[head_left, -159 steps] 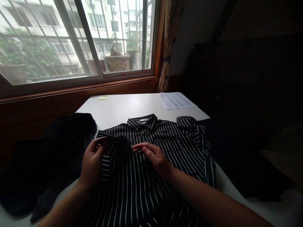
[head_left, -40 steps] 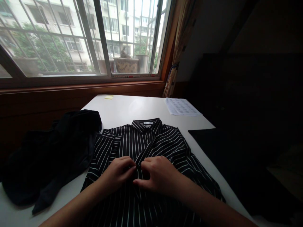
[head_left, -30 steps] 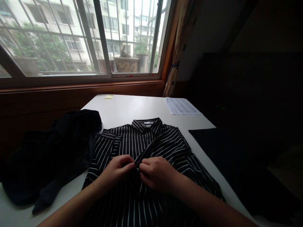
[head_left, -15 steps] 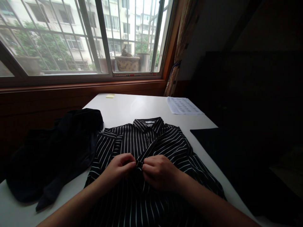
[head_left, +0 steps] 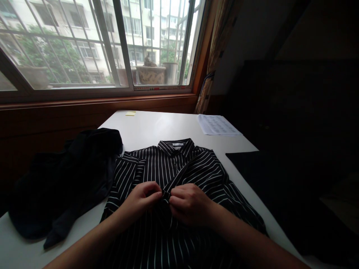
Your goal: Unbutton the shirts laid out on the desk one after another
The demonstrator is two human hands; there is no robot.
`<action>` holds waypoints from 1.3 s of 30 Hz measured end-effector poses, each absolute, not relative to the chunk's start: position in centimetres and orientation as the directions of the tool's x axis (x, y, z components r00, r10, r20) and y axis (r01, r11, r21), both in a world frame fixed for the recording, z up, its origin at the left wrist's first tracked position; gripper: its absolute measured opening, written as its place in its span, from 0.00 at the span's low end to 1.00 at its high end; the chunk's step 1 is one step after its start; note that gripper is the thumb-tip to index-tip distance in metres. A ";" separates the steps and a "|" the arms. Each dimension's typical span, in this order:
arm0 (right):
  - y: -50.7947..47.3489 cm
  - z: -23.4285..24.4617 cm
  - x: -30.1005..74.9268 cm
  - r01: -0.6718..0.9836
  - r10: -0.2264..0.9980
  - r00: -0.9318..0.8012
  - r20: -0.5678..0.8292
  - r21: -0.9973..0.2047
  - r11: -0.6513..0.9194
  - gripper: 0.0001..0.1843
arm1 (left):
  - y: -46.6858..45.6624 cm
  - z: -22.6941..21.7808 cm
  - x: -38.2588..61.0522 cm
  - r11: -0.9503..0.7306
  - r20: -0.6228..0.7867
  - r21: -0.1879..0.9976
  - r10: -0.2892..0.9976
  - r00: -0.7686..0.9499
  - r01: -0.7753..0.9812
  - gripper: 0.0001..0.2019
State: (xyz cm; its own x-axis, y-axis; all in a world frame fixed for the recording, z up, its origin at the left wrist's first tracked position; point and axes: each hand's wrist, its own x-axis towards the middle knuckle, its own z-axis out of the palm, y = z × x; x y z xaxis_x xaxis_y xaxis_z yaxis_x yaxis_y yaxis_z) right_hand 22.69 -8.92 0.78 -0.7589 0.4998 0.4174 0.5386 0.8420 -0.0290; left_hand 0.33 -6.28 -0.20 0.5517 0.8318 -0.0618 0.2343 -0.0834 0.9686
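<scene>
A black shirt with thin white stripes [head_left: 196,168] lies flat on the white table [head_left: 151,129], collar toward the window. My left hand [head_left: 141,198] and my right hand [head_left: 189,203] meet at the shirt's front placket, a little below the collar. Both hands are closed in a pinch on the placket edges, fingertips nearly touching. Whether a button sits between the fingers is too small to tell. The shirt's lower part runs under my forearms and out of view.
A heap of dark clothing [head_left: 64,179] lies left of the shirt, touching its sleeve. A printed paper sheet [head_left: 217,125] rests at the table's far right, a yellow sticky note [head_left: 129,113] near the window. Another dark cloth [head_left: 269,179] covers the right side.
About five seconds ago my hands were at the left sleeve with the shirt front open. Now the front lies closed and both hands pinch the placket, shifting only slightly in the last second.
</scene>
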 end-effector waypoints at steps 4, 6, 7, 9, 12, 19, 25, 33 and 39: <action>-8.9 0.8 22.7 0.527 0.482 -0.764 0.429 -0.016 0.850 0.10 | -6.4 -0.1 0.4 -0.099 -0.057 0.964 0.832 0.551 0.248 0.12; -9.0 0.8 22.7 0.521 0.476 -0.768 0.429 -0.013 0.853 0.10 | -6.4 0.0 0.4 -0.106 -0.056 0.960 0.834 0.549 0.259 0.12; -9.0 0.8 22.7 0.517 0.471 -0.770 0.430 -0.011 0.856 0.11 | -6.4 0.1 0.4 -0.111 -0.055 0.958 0.834 0.549 0.264 0.12; -9.0 0.9 22.7 0.513 0.464 -0.774 0.431 -0.004 0.859 0.11 | -6.4 0.1 0.4 -0.121 -0.052 0.954 0.834 0.549 0.274 0.12; -9.1 0.9 22.7 0.512 0.459 -0.778 0.429 0.009 0.859 0.10 | -6.4 0.3 0.4 -0.145 -0.032 0.950 0.835 0.549 0.276 0.12; -9.1 1.0 22.6 0.504 0.450 -0.781 0.433 0.011 0.864 0.11 | -6.5 0.7 0.5 -0.195 0.004 0.937 0.835 0.550 0.289 0.12; -9.2 1.1 22.6 0.492 0.436 -0.792 0.428 0.025 0.870 0.10 | -6.5 0.7 0.5 -0.218 0.012 0.927 0.830 0.557 0.305 0.11; -9.3 1.2 22.6 0.484 0.428 -0.799 0.423 0.029 0.875 0.12 | -6.5 0.9 0.6 -0.266 0.045 0.910 0.827 0.561 0.318 0.09; -9.3 1.2 22.4 0.471 0.410 -0.795 0.447 0.029 0.882 0.11 | -6.5 0.9 0.5 -0.292 0.069 0.907 0.815 0.575 0.304 0.08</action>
State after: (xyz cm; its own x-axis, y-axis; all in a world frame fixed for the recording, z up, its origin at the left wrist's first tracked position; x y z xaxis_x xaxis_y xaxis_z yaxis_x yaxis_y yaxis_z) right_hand 22.44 -9.35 1.20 -0.7951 0.4096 0.4472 0.4709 0.8817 0.0295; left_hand 0.53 -6.47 0.85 0.5753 0.8150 0.0692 0.3042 -0.2917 0.9068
